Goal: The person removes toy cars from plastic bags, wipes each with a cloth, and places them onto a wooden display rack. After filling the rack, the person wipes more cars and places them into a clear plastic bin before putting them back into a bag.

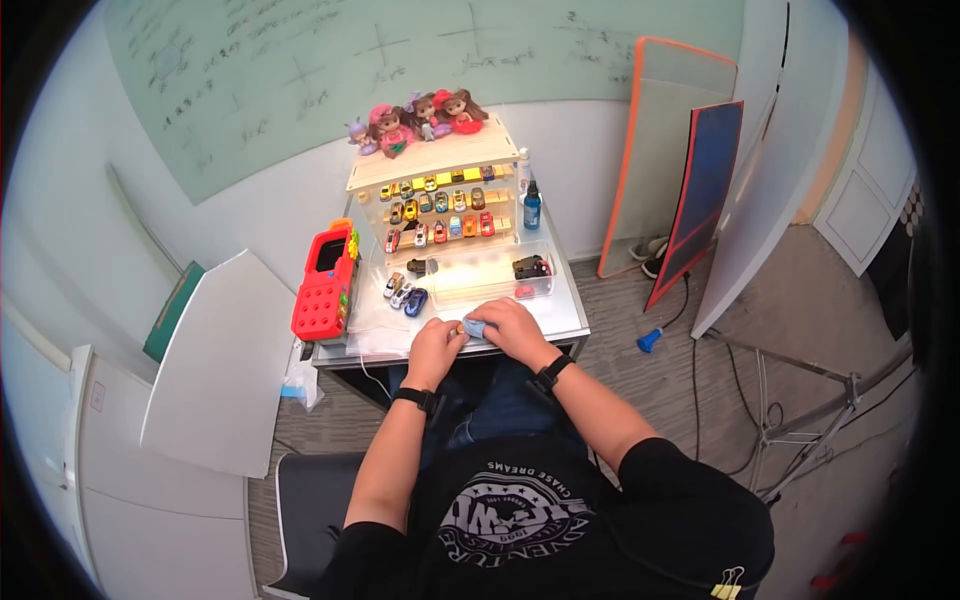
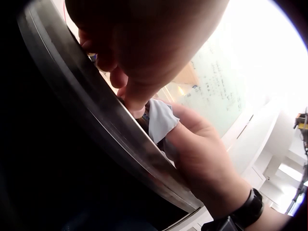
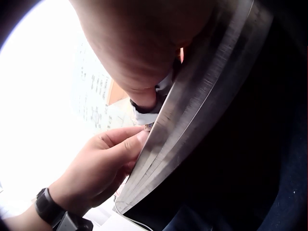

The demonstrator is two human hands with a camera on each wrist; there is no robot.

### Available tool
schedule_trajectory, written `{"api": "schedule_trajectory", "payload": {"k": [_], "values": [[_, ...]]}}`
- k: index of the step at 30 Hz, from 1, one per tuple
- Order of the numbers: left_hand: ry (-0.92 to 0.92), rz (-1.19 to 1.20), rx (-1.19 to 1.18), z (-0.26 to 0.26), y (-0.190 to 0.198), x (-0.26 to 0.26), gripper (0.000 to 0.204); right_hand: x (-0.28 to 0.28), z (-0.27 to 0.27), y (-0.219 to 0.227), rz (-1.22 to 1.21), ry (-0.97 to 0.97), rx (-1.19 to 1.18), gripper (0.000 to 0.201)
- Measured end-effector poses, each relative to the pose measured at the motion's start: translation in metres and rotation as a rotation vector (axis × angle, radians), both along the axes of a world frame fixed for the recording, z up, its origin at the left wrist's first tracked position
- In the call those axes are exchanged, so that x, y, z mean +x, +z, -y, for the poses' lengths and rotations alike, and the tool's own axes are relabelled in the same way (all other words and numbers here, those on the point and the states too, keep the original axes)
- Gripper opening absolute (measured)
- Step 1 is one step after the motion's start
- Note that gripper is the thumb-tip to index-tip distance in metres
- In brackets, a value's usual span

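Observation:
At the table's front edge, the left hand (image 1: 435,352) pinches a small object (image 3: 148,127) between thumb and fingertips; most of it is hidden, so its kind is unclear. Beside it, the right hand (image 1: 515,332) grips a blue-grey cloth (image 1: 475,328), which lies against that object. In the left wrist view the cloth (image 2: 162,120) is bunched under the right thumb, close to the left fingertips. Behind the hands stands a clear plastic bin (image 1: 470,285) holding a black toy car (image 1: 531,267). Several toy cars (image 1: 404,295) sit left of the bin.
A wooden rack (image 1: 430,165) carries rows of toy cars, with dolls (image 1: 425,118) on top. Left stands a red toy case (image 1: 325,290); right of the rack is a blue spray bottle (image 1: 532,208). The metal table edge (image 2: 120,130) runs just below the hands.

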State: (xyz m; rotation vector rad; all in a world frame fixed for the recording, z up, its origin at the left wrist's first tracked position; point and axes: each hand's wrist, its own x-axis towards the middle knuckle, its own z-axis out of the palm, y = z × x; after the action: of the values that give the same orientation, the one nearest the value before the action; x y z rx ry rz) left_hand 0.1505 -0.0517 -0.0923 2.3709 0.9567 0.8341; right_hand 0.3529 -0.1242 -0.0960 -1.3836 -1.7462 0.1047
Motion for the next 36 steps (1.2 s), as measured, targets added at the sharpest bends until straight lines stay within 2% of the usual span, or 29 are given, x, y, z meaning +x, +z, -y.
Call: {"api": "schedule_trajectory", "payload": {"k": [4,8,10,13,16,19,25,28,33,36], "values": [[0.074,-0.106,0.0,0.003,0.006,-0.017,0.028,0.005,-0.002,-0.004,0.031,0.003,-0.021,0.028],[0.046,-0.176,0.037,-0.004,0.012,-0.021,0.028,0.005,-0.001,-0.004,0.027,0.016,-0.04,0.027],[-0.029,-0.226,0.073,-0.012,0.016,-0.01,0.027,0.007,-0.002,-0.007,-0.002,0.025,-0.025,0.028],[-0.097,-0.224,0.031,-0.018,0.017,0.013,0.027,0.008,-0.005,-0.006,-0.025,0.058,-0.019,0.029],[-0.104,-0.144,0.02,-0.023,-0.001,0.032,0.03,0.008,-0.007,-0.011,-0.055,0.005,-0.025,0.027],[-0.104,-0.095,-0.015,-0.02,0.002,0.035,0.031,0.008,-0.005,-0.009,-0.137,-0.019,0.013,0.024],[-0.134,-0.09,0.038,-0.024,0.004,0.026,0.032,0.005,-0.005,-0.009,-0.075,-0.02,0.02,0.026],[-0.138,-0.139,-0.021,-0.019,0.018,0.012,0.031,0.003,-0.002,-0.004,-0.046,-0.02,0.019,0.026],[-0.115,-0.161,0.024,-0.035,0.014,-0.021,0.033,0.003,-0.004,-0.008,-0.031,-0.032,-0.007,0.025],[-0.095,-0.227,0.006,-0.036,0.023,-0.026,0.032,0.0,-0.001,-0.005,0.099,-0.077,0.013,0.021]]}}
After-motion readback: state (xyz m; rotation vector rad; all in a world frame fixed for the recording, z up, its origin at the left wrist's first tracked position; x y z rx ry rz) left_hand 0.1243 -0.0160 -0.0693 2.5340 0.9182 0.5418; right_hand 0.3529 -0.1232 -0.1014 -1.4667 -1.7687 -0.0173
